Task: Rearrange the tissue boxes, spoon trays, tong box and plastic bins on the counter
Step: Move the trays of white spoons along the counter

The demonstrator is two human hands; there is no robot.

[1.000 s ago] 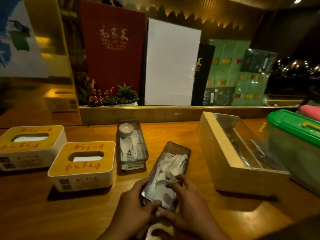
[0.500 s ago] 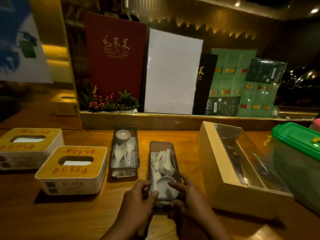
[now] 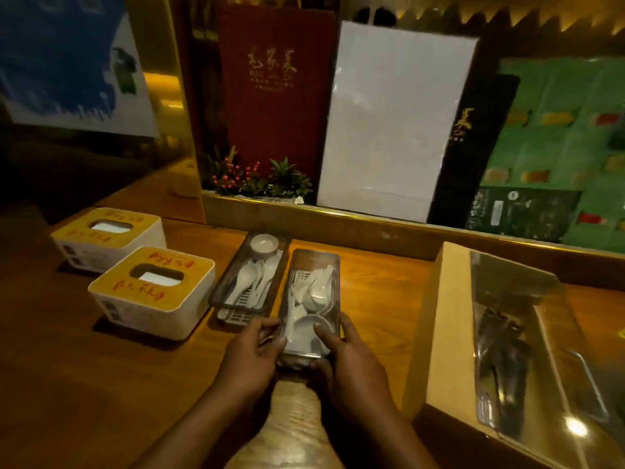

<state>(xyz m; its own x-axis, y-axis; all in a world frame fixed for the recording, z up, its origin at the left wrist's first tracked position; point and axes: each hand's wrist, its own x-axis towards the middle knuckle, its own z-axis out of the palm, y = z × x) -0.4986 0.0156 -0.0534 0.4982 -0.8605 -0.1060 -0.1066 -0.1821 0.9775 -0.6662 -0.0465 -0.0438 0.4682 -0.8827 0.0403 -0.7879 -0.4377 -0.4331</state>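
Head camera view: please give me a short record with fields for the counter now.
held item: clear plastic spoon tray with white spoons, near end gripped
left hand: on tray's left corner
right hand: on tray's right corner
neighbour: second clear spoon tray, close on its left
further left: two white tissue boxes with yellow tops
right: wooden tong box with clear lid

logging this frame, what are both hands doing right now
Left hand: closed on the near left corner of the right spoon tray.
Right hand: closed on the same tray's near right corner, thumb over its rim.
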